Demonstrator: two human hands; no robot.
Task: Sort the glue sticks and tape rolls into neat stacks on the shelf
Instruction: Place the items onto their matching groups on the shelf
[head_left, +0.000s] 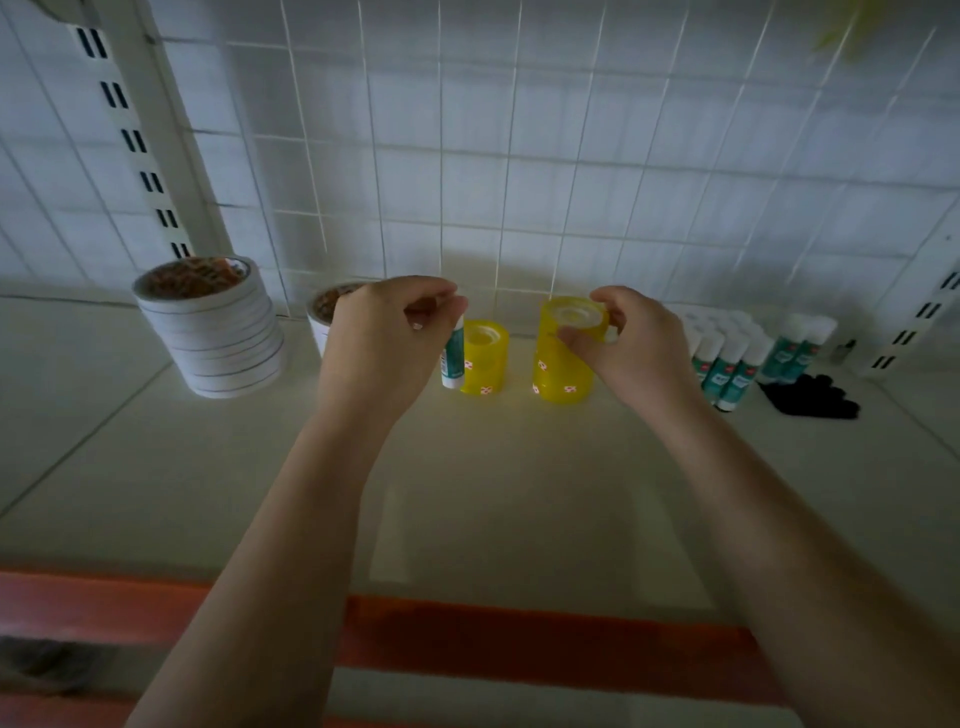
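On the shelf (467, 467), my left hand (387, 338) pinched a glue stick (453, 358) upright, clear of the tapes, while my right hand (631, 343) gripped the top yellow roll (574, 318), squaring its stack.

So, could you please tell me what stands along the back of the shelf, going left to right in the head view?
Tall stack of white tape rolls → shorter yellow tape stack → taller yellow tape stack → upright white-capped green glue sticks → black object.
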